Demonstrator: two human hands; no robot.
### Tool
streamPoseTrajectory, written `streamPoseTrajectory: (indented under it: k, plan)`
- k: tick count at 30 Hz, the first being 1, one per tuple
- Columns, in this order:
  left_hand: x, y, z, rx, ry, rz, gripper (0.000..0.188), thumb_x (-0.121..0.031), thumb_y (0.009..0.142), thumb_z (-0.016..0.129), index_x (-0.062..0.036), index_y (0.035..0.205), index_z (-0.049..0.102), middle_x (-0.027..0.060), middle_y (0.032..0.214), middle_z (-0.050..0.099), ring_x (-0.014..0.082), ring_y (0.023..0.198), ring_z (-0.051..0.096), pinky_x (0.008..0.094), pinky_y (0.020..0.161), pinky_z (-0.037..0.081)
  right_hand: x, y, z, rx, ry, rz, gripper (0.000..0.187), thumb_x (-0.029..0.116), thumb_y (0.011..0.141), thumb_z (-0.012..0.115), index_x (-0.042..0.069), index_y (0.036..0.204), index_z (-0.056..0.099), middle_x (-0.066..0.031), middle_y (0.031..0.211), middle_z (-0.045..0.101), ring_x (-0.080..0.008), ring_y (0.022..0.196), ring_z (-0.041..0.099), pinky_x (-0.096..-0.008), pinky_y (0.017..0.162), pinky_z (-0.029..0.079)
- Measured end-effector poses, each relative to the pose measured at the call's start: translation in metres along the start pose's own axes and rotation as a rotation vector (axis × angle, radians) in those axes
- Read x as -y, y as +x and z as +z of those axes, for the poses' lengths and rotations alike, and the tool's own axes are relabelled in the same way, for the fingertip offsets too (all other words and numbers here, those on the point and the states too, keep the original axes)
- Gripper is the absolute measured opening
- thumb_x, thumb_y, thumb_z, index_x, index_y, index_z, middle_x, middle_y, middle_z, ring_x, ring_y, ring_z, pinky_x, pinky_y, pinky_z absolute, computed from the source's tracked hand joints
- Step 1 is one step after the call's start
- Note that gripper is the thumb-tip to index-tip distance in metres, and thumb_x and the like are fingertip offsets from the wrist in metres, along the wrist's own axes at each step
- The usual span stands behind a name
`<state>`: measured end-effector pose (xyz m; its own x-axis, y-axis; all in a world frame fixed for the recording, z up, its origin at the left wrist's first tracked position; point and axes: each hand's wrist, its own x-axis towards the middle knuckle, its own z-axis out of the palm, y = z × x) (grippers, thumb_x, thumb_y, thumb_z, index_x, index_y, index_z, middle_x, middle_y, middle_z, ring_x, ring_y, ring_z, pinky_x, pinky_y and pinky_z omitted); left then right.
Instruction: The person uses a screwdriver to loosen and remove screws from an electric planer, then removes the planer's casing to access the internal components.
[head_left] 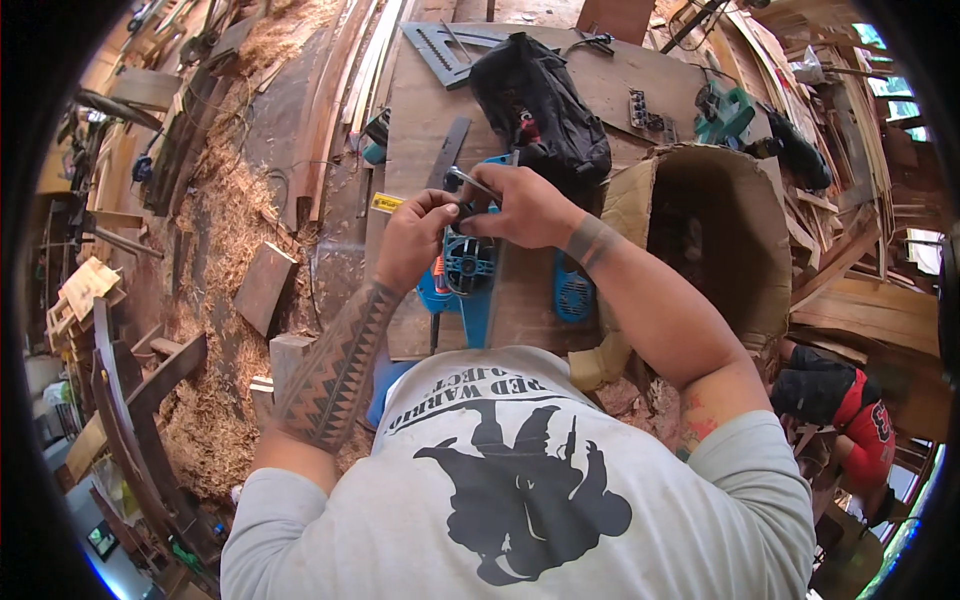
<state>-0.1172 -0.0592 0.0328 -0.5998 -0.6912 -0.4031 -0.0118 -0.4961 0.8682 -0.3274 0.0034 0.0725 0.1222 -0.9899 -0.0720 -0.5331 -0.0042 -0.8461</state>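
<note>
Both my hands meet above a blue power tool [470, 262] that lies partly opened on the wooden table, its round black-and-blue inner part showing. My right hand [530, 207] is closed round a slim shiny metal tool [478, 184] with a rounded end; its exact kind is not clear. Close against it, my left hand [418, 232] pinches, thumb against finger, at something small and dark that the fingers mostly hide. An orange-handled screwdriver [438, 270] lies left of the power tool. Right of it rests a loose blue vented cover [573, 290].
A black bag [540, 95] and a grey triangular square [440, 55] lie at the table's far side. An open cardboard box [625, 215] stands at right, near a green power tool [725, 112]. Wood shavings [210, 370] and boards cover the left floor. Another person [865, 430] is at far right.
</note>
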Motion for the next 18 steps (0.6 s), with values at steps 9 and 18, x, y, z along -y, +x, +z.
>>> streamPoseTrajectory:
  k: [9, 18]
  plan:
    - [-0.006, -0.004, 0.001, 0.135, -0.201, 0.005, 0.013, -0.012, 0.098, 0.073, -0.0096, 0.105, 0.062, -0.0064, 0.076, 0.057, 0.0004, 0.055, 0.043, 0.0204, 0.049, 0.031, 0.005, -0.007, -0.016, 0.013, 0.170, -0.050, 0.030, 0.020, 0.084, 0.089, 0.004, 0.103, 0.072, -0.0041, 0.094, 0.071, -0.0122, 0.089, 0.064, -0.0310, 0.084, 0.052]
    - [-0.026, -0.041, -0.027, 0.113, -0.051, 0.071, 0.016, -0.010, 0.091, 0.077, -0.0081, 0.100, 0.064, -0.0027, 0.079, 0.062, 0.0041, 0.056, 0.047, 0.0210, 0.051, 0.036, 0.023, -0.063, -0.117, -0.698, 0.483, -0.077, 0.025, 0.026, 0.095, 0.082, 0.002, 0.096, 0.075, 0.0035, 0.086, 0.069, -0.0043, 0.082, 0.060, -0.0248, 0.073, 0.049]
